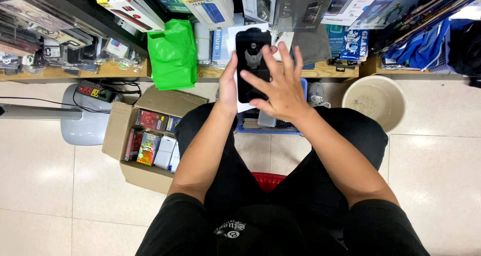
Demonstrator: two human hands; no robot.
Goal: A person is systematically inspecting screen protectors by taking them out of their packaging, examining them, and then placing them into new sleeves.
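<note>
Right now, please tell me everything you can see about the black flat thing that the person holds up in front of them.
The black panel is a flat, glossy rectangle with rounded corners, shaped like a phone front. A pale winged emblem sits near its middle. It stands upright, long side vertical, with a white sheet behind it. The left hand grips its left edge, and the right hand lies spread over its lower right part, fingers on its face.

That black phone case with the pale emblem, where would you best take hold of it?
By its long side edges, coming from the left, much as the left hand does now. The black phone case is flat, thin and upright, so gripping its edges probably leaves the face free for the right hand spread over it.
</note>
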